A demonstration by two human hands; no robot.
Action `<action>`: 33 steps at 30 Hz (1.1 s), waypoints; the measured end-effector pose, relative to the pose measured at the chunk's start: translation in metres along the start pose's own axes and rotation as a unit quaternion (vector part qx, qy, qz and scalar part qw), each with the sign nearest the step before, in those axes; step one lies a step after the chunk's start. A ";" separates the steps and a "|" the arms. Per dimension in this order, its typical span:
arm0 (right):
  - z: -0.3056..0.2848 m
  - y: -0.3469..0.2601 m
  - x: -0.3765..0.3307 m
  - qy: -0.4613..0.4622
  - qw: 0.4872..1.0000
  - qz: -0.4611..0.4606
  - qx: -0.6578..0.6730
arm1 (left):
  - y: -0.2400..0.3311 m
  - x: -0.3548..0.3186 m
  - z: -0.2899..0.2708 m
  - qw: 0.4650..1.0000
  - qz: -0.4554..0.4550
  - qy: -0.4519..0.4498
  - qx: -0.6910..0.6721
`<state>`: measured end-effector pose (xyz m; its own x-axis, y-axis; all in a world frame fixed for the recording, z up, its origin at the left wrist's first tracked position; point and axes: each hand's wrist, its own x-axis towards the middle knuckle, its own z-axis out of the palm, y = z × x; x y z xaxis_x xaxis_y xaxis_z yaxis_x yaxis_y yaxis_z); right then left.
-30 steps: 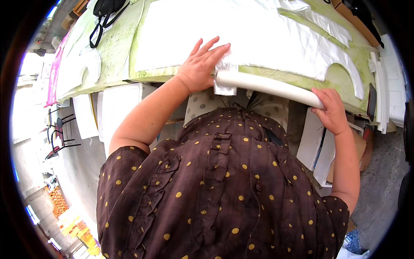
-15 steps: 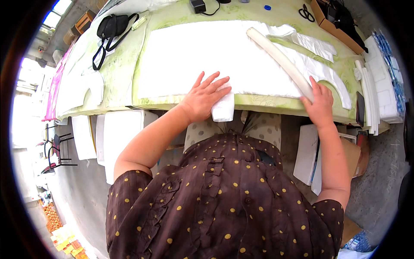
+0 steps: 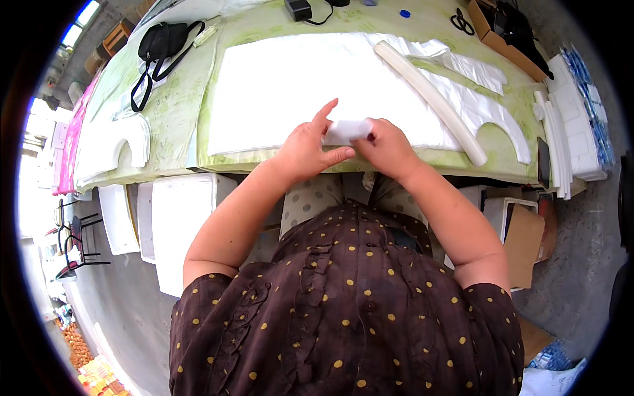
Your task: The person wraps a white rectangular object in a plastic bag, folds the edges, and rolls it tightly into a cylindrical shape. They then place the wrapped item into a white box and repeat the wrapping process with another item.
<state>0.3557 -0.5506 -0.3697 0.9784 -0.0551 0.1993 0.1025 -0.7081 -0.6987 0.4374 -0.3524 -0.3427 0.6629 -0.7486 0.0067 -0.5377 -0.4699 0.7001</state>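
Note:
A small folded piece of white plastic film (image 3: 348,131) is held up at the table's near edge, slightly blurred. My right hand (image 3: 389,148) is closed on its right end, with the fingertips pinching it. My left hand (image 3: 307,148) lies against the left end. Its index finger and thumb stretch wide apart, while its other fingers are partly hidden by the film. Behind both hands a flat stack of white plastic bags (image 3: 284,82) covers the table. A long cream-coloured tube (image 3: 432,102) rests slantwise across the bags on the right, untouched.
A green patterned cloth covers the table (image 3: 178,119). On it lie a black pouch (image 3: 162,43), a power adapter (image 3: 298,9), scissors (image 3: 462,23) and a blue cap (image 3: 405,13). An open cardboard box (image 3: 502,43) stands at far right, near white rolls (image 3: 558,142). White foam boxes (image 3: 188,224) sit below.
My right hand has let go of the cream tube and moved left to pinch the white film. The film has been lifted, and my left hand has turned with its thumb out.

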 end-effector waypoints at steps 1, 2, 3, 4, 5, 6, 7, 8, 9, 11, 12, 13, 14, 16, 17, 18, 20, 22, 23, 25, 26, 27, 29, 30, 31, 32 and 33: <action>0.003 -0.002 0.006 0.013 0.996 0.061 0.064 | -0.007 0.002 0.000 1.000 -0.002 0.013 -0.016; 0.005 -0.001 0.012 0.026 0.984 0.122 0.127 | -0.011 0.003 0.002 0.999 -0.016 0.024 -0.038; 0.007 0.006 0.020 0.033 0.984 0.112 0.131 | -0.014 0.005 0.003 0.997 -0.030 0.035 -0.059; 0.006 0.007 0.026 0.018 0.982 0.143 0.125 | -0.015 0.006 0.004 0.995 -0.044 0.044 -0.081; 0.004 0.006 0.033 0.003 0.978 0.173 0.118 | -0.014 0.007 0.004 0.994 -0.064 0.041 -0.073; 0.003 0.007 0.039 -0.011 0.973 0.202 0.112 | -0.011 0.009 0.004 0.994 -0.083 0.038 -0.066; 0.003 0.007 0.043 -0.013 0.976 0.200 0.089 | -0.009 0.011 0.003 0.992 -0.102 0.035 -0.059; 0.003 0.007 0.046 -0.023 0.971 0.219 0.089 | -0.005 0.012 0.001 0.992 -0.114 0.020 -0.044; 0.003 0.006 0.049 -0.032 0.967 0.238 0.089 | -0.002 0.014 -0.002 0.992 -0.125 0.006 -0.030; 0.003 0.001 0.054 -0.051 0.959 0.264 0.085 | -0.002 0.013 -0.003 0.993 -0.103 0.019 0.046; 0.003 0.000 0.056 -0.060 0.957 0.272 0.079 | -0.004 0.010 0.001 0.991 -0.067 0.046 0.106; 0.003 0.000 0.057 -0.068 0.955 0.279 0.074 | -0.007 0.009 0.004 0.983 -0.031 0.072 0.166; 0.003 0.000 0.058 -0.068 0.955 0.281 0.070 | -0.009 0.011 0.005 0.979 0.025 0.096 0.178; 0.003 -0.001 0.058 -0.067 0.954 0.284 0.063 | -0.012 0.015 0.008 0.960 0.136 0.144 0.199; 0.005 0.003 0.059 -0.062 0.958 0.276 0.053 | -0.012 0.019 0.009 0.956 0.152 0.099 0.232; 0.008 0.011 0.059 -0.057 0.961 0.269 0.043 | -0.015 0.023 0.012 0.959 0.144 0.074 0.234; 0.010 0.010 0.060 -0.039 0.964 0.260 0.038 | -0.025 0.030 0.019 0.963 0.124 0.022 0.240; 0.013 0.006 0.054 -0.010 0.964 0.261 0.047 | -0.031 0.032 0.022 0.957 0.120 0.015 0.264; 0.012 0.004 0.049 -0.007 0.965 0.257 0.053 | -0.031 0.032 0.023 0.956 0.120 0.015 0.266; 0.008 -0.004 0.038 0.000 0.966 0.251 0.066 | -0.029 0.029 0.022 0.956 0.125 0.008 0.265; 0.005 -0.009 0.028 -0.005 0.960 0.263 0.100 | -0.024 0.024 0.021 0.956 0.131 -0.003 0.261; 0.001 -0.017 0.018 -0.010 0.952 0.274 0.135 | -0.021 0.020 0.018 0.957 0.136 -0.013 0.258; -0.003 -0.024 -0.009 -0.036 0.935 0.291 0.197 | -0.017 0.008 0.014 0.956 0.170 -0.056 0.234; -0.005 -0.023 -0.023 -0.055 0.927 0.295 0.227 | -0.016 0.003 0.015 0.954 0.185 -0.077 0.222; -0.008 -0.024 -0.034 -0.074 0.917 0.296 0.257 | -0.016 0.000 0.015 0.953 0.196 -0.079 0.215; -0.010 -0.026 -0.044 -0.056 0.926 0.276 0.250 | -0.016 -0.003 0.016 0.953 0.207 -0.080 0.208; -0.012 -0.028 -0.053 -0.038 0.935 0.257 0.243 | -0.016 -0.006 0.017 0.952 0.218 -0.081 0.201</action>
<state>0.2987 -0.5369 -0.3525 0.9290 -0.2371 -0.2843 -0.3325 -0.1968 -0.9223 0.4331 -0.3482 -0.3667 0.2605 -0.9601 0.1013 -0.9202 -0.2152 0.3269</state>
